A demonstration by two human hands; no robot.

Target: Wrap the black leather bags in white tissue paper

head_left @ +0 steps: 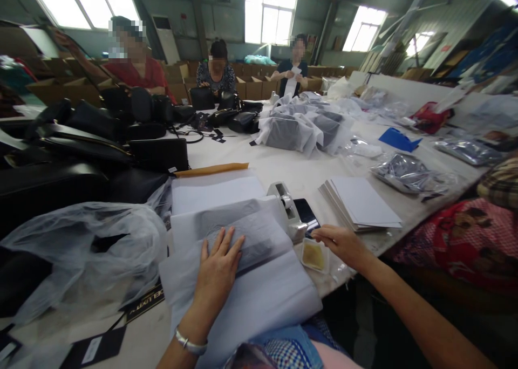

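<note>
My left hand (pixel 220 258) lies flat, fingers spread, on white tissue paper (pixel 279 288) that covers a dark flat item (pixel 254 237). My right hand (pixel 340 242) is above a small clear dish (pixel 313 254) with yellowish contents, its fingers pressed together; whatever is between them is too small to make out. Just beyond that hand are a grey tape dispenser (pixel 286 204) and a dark phone (pixel 306 216). More white sheets (pixel 218 192) lie under and behind the wrapped item.
Black bags (pixel 81 175) crowd the left, beside a clear plastic bag (pixel 93 250). White cards (pixel 362 202) are stacked at right. Tissue-wrapped items (pixel 287 129) stand further back. Several people sit or stand around the table (pixel 226 156), one (pixel 135 69) in red.
</note>
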